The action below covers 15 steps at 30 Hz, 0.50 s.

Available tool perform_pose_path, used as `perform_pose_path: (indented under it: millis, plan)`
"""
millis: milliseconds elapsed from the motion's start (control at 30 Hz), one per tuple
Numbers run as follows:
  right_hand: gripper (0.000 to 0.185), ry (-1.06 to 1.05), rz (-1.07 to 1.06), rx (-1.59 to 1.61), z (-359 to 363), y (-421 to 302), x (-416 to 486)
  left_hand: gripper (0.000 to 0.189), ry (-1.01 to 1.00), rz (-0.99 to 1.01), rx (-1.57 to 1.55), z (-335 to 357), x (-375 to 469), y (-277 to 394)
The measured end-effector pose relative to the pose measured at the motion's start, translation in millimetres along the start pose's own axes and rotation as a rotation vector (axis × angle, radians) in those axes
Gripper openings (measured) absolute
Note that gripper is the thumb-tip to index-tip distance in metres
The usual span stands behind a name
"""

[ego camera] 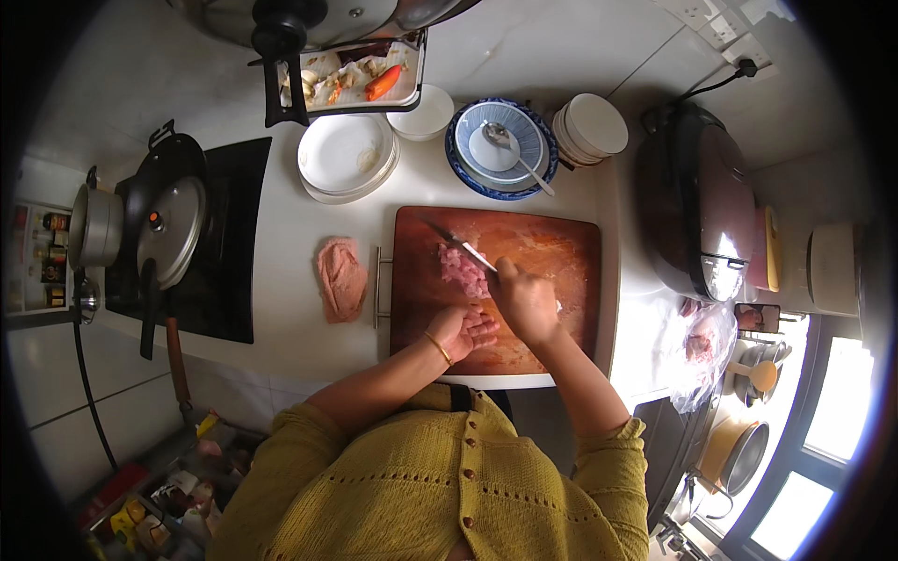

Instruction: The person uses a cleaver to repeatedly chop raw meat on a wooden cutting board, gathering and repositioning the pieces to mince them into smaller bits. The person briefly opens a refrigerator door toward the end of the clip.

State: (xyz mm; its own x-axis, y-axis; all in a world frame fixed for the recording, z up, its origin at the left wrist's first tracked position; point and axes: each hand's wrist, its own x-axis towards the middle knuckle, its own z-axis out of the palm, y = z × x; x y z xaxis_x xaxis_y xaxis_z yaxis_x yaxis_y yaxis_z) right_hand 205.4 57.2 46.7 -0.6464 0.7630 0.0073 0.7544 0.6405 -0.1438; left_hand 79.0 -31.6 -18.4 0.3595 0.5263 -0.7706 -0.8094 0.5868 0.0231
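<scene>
A reddish-brown wooden cutting board (435, 350) lies on the counter before me. My right hand (525, 294) grips a kitchen knife (471, 252) by its handle, the blade pointing up and to the left across the board. Under and beside the blade sits a small heap of diced raw meat (459, 273). Just below the heap, my left hand (466, 333) is turned palm up, fingers apart and slightly curled, with nothing in it. A gold bracelet (439, 348) circles that wrist.
Left of the board lie a metal handle (380, 287) and a folded pink cloth (342, 279). Behind stand stacked white plates (347, 154), a blue bowl with a spoon (499, 140) and white bowls (596, 126). A cooktop (235, 245) is left; a dark appliance (701, 203) is right.
</scene>
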Motion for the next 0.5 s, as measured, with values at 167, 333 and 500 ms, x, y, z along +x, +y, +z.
perform_pose_path:
  millis: [167, 333, 500]
  plan:
    - [0.018, -0.067, -0.043, -0.023, 2, 14, 5, 0.026, 0.143, 0.138, -0.144, 14, 17, 0]
    - [0.023, 0.080, 0.093, 0.131, -1, 19, 0, 0.037, -0.027, 0.363, -0.140, 18, 2, 30]
    - [0.024, -0.081, 0.175, 0.130, -11, 16, 5, 0.041, -0.072, 0.364, -0.122, 17, -16, 70]
